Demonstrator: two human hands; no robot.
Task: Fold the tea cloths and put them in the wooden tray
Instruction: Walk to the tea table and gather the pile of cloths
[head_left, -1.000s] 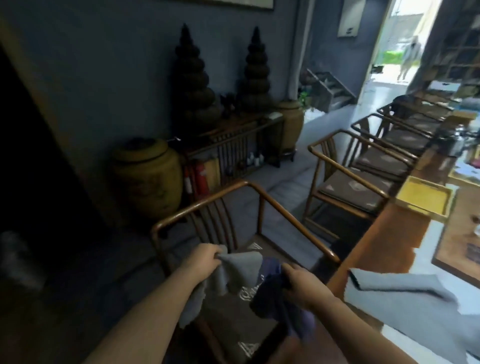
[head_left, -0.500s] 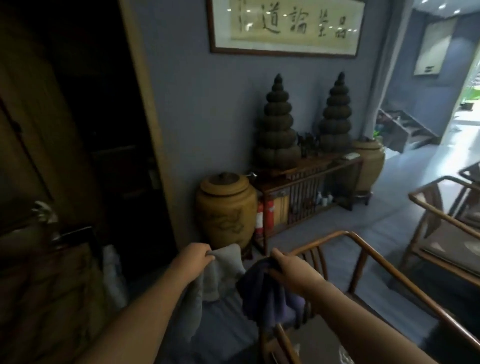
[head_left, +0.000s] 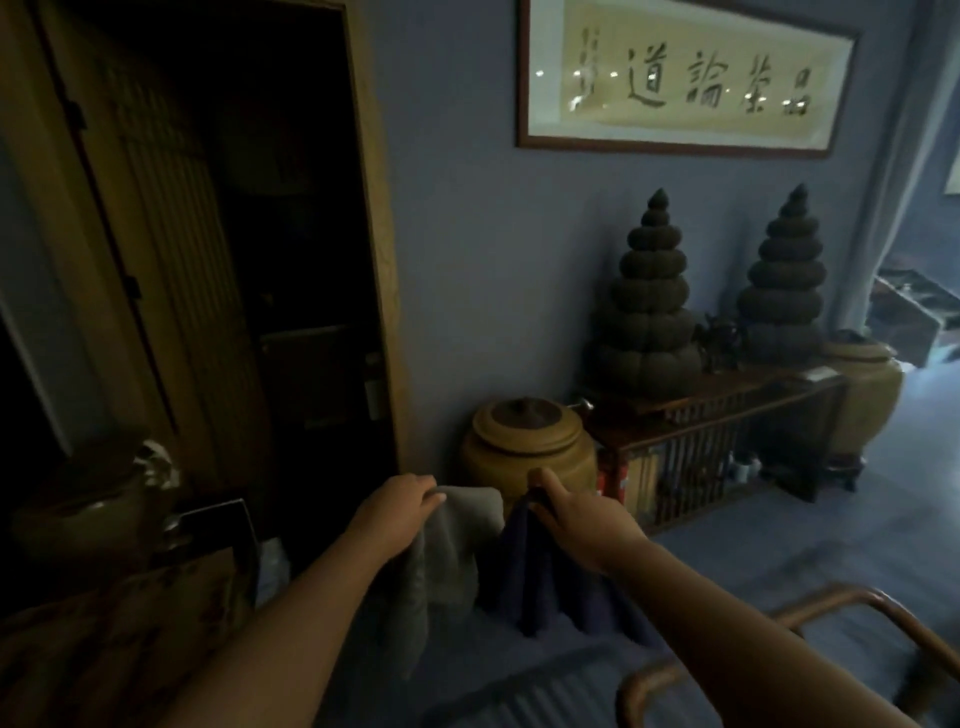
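My left hand (head_left: 400, 512) pinches the top of a grey tea cloth (head_left: 457, 551), which hangs down loosely from the fingers. My right hand (head_left: 582, 519) grips a dark navy tea cloth (head_left: 550, 582) that hangs in folds below it. Both cloths are held up in the air in front of me, side by side and just apart. The wooden tray and the table are out of view.
A curved wooden chair back (head_left: 779, 634) sits at the lower right. A round clay jar (head_left: 524, 447) stands behind the cloths beside a low wooden console (head_left: 727, 415) with tiered ornaments. A dark doorway (head_left: 260, 260) opens at left, with a cabinet (head_left: 104, 623) below it.
My view has swung left, away from the table and tray, toward the wall and doorway. Both hands kept hold of their cloths and rose slightly; the cloths now hang apart.
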